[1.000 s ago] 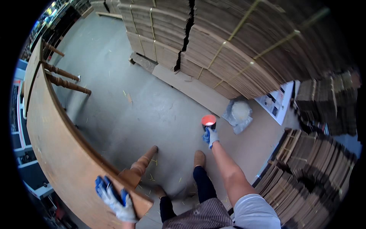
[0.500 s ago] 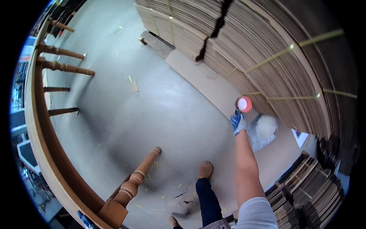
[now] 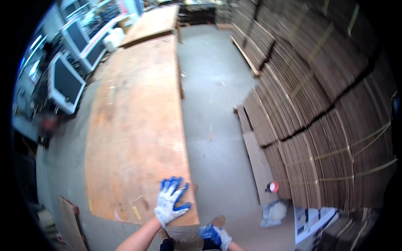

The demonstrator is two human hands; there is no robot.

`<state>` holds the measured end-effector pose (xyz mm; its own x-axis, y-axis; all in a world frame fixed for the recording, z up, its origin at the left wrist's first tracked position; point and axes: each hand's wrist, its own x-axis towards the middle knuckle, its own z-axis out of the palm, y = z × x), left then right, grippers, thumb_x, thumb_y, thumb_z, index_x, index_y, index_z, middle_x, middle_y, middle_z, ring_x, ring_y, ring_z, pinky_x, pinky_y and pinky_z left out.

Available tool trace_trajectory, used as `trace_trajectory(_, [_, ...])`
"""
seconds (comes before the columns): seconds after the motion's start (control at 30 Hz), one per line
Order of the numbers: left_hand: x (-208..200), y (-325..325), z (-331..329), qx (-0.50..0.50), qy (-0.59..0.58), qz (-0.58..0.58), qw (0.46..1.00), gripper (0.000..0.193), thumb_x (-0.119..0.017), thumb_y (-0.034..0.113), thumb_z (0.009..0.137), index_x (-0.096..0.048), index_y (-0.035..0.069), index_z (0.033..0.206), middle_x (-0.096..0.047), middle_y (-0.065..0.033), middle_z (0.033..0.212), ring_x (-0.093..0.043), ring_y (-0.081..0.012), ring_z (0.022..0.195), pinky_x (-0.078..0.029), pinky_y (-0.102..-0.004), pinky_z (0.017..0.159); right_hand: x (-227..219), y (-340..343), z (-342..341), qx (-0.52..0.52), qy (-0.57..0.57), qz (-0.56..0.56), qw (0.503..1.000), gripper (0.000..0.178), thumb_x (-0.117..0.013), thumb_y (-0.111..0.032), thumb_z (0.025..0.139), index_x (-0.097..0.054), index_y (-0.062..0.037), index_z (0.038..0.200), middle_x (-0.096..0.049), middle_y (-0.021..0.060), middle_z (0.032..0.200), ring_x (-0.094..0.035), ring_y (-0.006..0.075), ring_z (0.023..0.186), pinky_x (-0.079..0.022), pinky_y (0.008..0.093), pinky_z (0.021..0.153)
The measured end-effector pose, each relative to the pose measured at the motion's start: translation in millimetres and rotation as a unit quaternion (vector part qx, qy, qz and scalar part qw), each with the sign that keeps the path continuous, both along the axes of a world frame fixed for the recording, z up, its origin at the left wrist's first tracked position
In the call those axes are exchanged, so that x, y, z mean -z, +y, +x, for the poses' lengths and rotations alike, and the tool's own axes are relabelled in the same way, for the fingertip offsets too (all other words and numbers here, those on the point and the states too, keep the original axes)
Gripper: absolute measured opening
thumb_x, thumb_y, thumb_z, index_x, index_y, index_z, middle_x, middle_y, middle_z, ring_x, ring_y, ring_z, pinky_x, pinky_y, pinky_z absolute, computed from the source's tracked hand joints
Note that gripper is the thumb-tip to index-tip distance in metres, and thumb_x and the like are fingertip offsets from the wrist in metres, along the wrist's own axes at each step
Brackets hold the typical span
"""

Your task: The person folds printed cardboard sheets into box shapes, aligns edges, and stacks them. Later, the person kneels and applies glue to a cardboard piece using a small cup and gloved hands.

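Observation:
My left hand (image 3: 171,201), in a white glove with blue fingertips, lies on the near end of a long wooden table (image 3: 138,125), its fingers spread and holding nothing. Low in the view, just off the table's near right corner, is my right hand (image 3: 217,236) in a matching glove. Blur smears its fingers, so their pose and any contents do not show. A red roll that looks like tape (image 3: 274,186) rests to the right, on flat cardboard (image 3: 258,167) beside the stacks. Close to it lies a clear plastic bag (image 3: 274,213) with something whitish inside.
Tall bundles of strapped flat cardboard (image 3: 301,125) line the right side. Another wooden table (image 3: 153,23) stands beyond the first. Dark-panelled white-framed equipment (image 3: 67,83) is at the left. A board (image 3: 72,221) leans near the lower left. Grey floor (image 3: 213,104) runs between table and stacks.
My right hand has left the red roll and drawn back toward my body. My left hand has come onto the tabletop. The view has swung up and left, showing the whole table.

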<state>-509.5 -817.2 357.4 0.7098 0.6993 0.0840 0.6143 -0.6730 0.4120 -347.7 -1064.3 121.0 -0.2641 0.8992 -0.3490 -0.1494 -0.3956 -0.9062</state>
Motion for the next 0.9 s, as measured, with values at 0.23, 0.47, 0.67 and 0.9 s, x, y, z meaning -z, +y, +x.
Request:
trace_trajectory(0.23, [-39,-161,-301,-0.125,-0.529,-0.519,0.66,0.057,-0.071,0.021,0.092,-0.048,-0.002,0.138,-0.057,-0.014,0.136,-0.056,-0.0215,0.124,-0.044,-0.0329,0.105,-280,5,-333,0.181,0.334,-0.067,0.923,0.062,-0.055,-0.031,0.1,-0.033,0.0002,0.149,-0.05,0.014,0.143,-0.051,0.0171,0.13,-0.04,0.0304,0.111])
trace_trajectory(0.47, [-106,-204,-639,-0.464,-0.295,-0.172,0.817,0.019,-0.068,0.022,0.092,-0.068,0.004,0.088,-0.067,-0.0056,0.071,-0.06,-0.015,0.064,-0.049,-0.0337,0.062,-327,19,-654,-0.015,0.464,-0.243,0.852,0.053,-0.034,-0.038,0.108,-0.029,-0.0158,0.156,-0.04,0.0017,0.155,-0.042,0.0187,0.138,-0.033,0.0365,0.116])
trace_trajectory(0.67, [-137,-194,-831,-0.576,-0.52,-0.121,0.619,0.03,-0.067,0.033,0.094,-0.068,0.004,0.088,-0.066,-0.0123,0.068,-0.06,-0.019,0.058,-0.048,-0.0358,0.06,-339,64,-830,-0.204,0.511,-0.246,0.798,0.052,-0.032,-0.035,0.109,-0.029,-0.0104,0.155,-0.04,0.0041,0.154,-0.041,0.0186,0.138,-0.032,0.0343,0.116])
trace_trajectory(0.9, [-167,-104,-950,-0.464,-0.553,-0.181,0.668,0.037,-0.071,0.036,0.09,-0.068,0.001,0.103,-0.072,-0.0066,0.091,-0.067,-0.0174,0.077,-0.055,-0.034,0.073,-377,184,-920,-0.258,0.582,-0.312,0.705,0.053,-0.032,-0.033,0.109,-0.031,-0.003,0.152,-0.04,0.0086,0.153,-0.042,0.0189,0.138,-0.032,0.0331,0.116])
